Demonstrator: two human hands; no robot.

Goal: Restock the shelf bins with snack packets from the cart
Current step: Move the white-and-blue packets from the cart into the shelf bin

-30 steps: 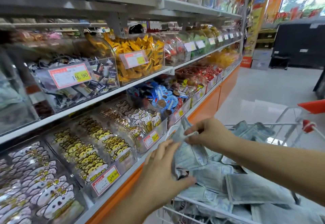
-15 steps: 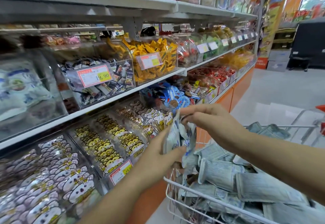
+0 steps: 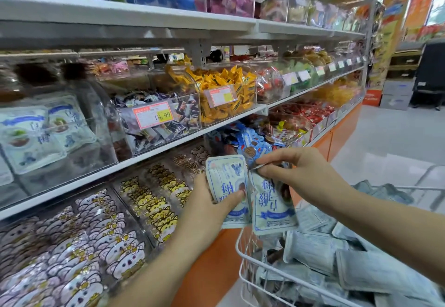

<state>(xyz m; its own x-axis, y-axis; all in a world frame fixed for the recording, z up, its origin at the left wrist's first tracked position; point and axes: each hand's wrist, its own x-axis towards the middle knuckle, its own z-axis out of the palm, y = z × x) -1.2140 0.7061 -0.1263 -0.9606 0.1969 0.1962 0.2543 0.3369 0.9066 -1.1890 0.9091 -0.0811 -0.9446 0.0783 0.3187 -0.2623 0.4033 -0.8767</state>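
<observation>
Lifted above wire cart [image 3: 240,258] — two glossy, flat packets [image 3: 227,186].

One pale blue-and-white snack packet [image 3: 224,176] stands upright, overlapping a second packet [image 3: 272,210], both above the wire cart [image 3: 238,249] heaped with more.

The left grip [image 3: 207,210] and right grip [image 3: 297,171] are bare hands. Behind each grip, wrist and forearm are uncovered right to the frame edge.
</observation>
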